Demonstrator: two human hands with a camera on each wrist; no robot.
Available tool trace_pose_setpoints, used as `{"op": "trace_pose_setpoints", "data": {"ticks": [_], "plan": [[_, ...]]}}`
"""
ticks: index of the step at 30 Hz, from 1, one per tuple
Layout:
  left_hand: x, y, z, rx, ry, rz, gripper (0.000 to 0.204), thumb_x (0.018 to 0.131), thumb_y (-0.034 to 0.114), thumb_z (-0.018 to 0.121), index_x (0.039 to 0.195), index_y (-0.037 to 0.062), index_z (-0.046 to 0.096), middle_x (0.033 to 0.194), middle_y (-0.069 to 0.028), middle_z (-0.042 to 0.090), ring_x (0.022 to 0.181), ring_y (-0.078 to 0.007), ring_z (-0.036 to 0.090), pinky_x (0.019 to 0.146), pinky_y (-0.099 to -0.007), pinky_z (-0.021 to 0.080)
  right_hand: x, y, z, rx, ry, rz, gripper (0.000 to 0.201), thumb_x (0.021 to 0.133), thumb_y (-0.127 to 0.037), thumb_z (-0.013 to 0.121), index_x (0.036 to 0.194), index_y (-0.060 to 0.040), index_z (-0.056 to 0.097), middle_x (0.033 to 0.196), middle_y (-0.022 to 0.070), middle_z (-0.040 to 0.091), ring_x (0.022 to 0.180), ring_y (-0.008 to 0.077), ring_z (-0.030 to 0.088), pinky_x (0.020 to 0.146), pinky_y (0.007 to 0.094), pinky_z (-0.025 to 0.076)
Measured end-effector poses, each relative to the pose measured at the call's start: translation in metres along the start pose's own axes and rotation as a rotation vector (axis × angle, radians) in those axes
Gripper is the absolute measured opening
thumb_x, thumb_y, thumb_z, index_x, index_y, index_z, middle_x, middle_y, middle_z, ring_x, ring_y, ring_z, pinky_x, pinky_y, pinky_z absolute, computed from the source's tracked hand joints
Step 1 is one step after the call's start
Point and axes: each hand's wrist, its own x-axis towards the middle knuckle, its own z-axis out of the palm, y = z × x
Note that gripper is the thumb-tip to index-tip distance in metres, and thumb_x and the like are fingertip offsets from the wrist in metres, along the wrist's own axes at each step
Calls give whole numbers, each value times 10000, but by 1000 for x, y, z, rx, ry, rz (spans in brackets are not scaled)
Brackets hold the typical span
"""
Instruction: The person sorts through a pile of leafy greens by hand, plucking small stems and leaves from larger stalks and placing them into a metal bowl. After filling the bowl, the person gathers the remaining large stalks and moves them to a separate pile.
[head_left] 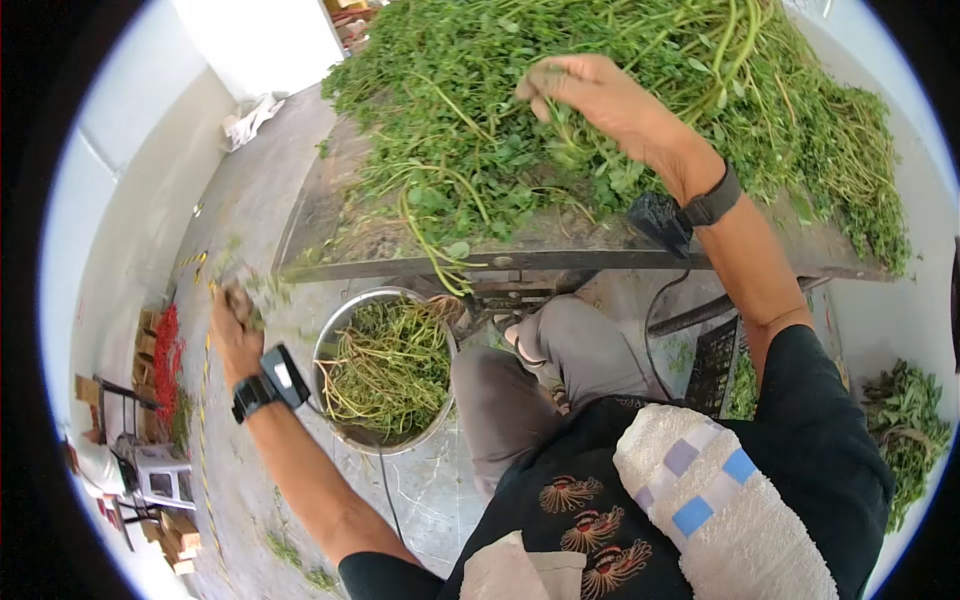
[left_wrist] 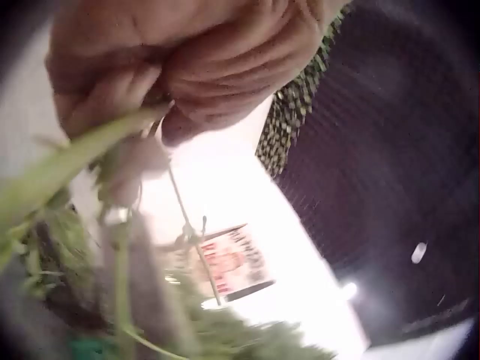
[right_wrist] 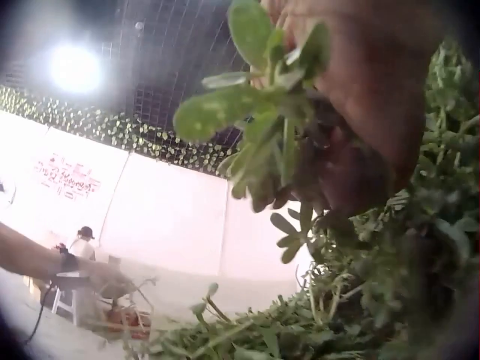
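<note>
A big heap of leafy greens with fleshy stems covers the wooden table. Over it, my right hand pinches a green sprig, whose rounded leaves fan out below the fingers in the right wrist view. Off the table's left edge, my left hand grips several leafy stems, blurred in the head view. One pale green stem runs from between its curled fingers in the left wrist view. Below and right of that hand, a metal basin on the floor holds stems with yellowish ends.
The table's front edge runs just ahead of my knees. A black plastic crate stands beneath it at the right, and more greens lie at the far right. At left are a stool and a red pile.
</note>
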Motion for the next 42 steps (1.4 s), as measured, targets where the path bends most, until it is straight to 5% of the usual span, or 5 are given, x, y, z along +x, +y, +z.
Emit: {"op": "trace_pose_setpoints", "data": {"ticks": [6, 12, 25, 32, 42], "plan": [[-31, -67, -28, 1190, 223, -17, 730, 748, 387, 672, 1210, -121, 424, 1048, -292, 560, 787, -248, 620, 455, -274, 482, -40, 17, 5, -183, -106, 169, 310, 864, -319, 571, 935, -27, 647, 684, 46, 592, 586, 132, 498, 556, 302, 415], [-38, -32, 67, 1183, -34, 498, 470, 820, 306, 609, 1080, -84, 578, 1007, -236, 625, 928, -281, 625, 832, -346, 463, -42, 14, 29, -619, -149, 131, 326, 786, -378, 631, 888, -70, 668, 670, 157, 600, 647, 305, 584, 604, 378, 448], [-104, -28, 206, 969, -284, 644, 306, 840, 206, 612, 1043, -23, 629, 938, -142, 663, 842, -190, 630, 722, -293, 483, -29, 33, 29, -685, -355, 83, 351, 735, -372, 664, 923, -76, 666, 758, 158, 625, 749, 343, 608, 667, 462, 481], [-86, -34, 235, 940, -323, 723, 262, 824, 186, 607, 971, -26, 649, 844, -157, 671, 745, -200, 647, 704, -295, 491, 3, 26, 13, -163, -102, 90, 360, 822, -390, 635, 843, -31, 621, 646, 51, 568, 650, 95, 490, 586, 293, 406], [-75, -51, 312, 1289, -218, 797, 344, 778, 342, 622, 789, 0, 657, 721, -199, 634, 722, -353, 626, 662, -405, 485, 39, 33, 19, 701, 100, 180, 231, 856, -227, 628, 972, -40, 558, 783, 33, 563, 601, 85, 493, 523, 208, 404]]}}
